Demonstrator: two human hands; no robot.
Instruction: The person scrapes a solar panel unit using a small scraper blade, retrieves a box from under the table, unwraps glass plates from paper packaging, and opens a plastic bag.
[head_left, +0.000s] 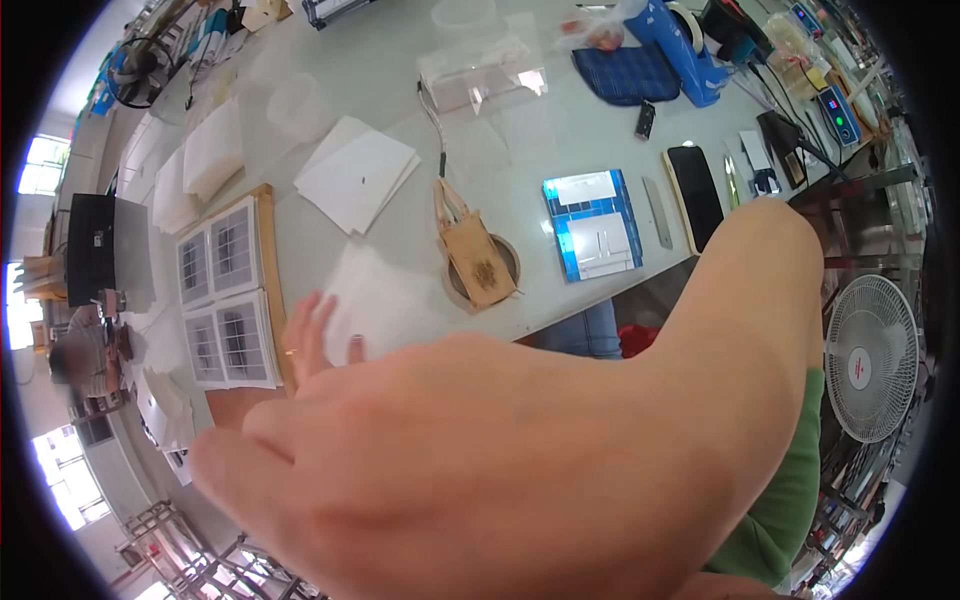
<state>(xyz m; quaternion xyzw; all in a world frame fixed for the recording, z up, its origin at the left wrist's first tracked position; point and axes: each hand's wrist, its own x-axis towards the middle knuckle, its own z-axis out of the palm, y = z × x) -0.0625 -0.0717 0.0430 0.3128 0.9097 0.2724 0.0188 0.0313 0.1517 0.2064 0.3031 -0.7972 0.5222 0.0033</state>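
My right hand (400, 460) fills the lower foreground, close to the camera, with its back toward me. Its forearm crosses from the right, and most of its fingers are bent away out of sight, so what they hold is hidden. Just beyond it, fingers of my left hand (314, 335) show, slightly blurred and spread apart, a ring on one; the rest is covered. These fingers are at the edge of a thin whitish sheet (375, 295); whether they touch it I cannot tell. To their left lies a wooden-edged board (270, 230) bearing white-framed panels with dark grid patterns (235, 250).
White paper squares (355, 170) lie farther back. A tan pouch (478, 262) rests on a round disc. Rightward are a blue-and-white pack (597, 235), a metal strip (657, 212), a phone (695, 195) and a blue tape dispenser (680, 50). A fan (870, 355) stands right.
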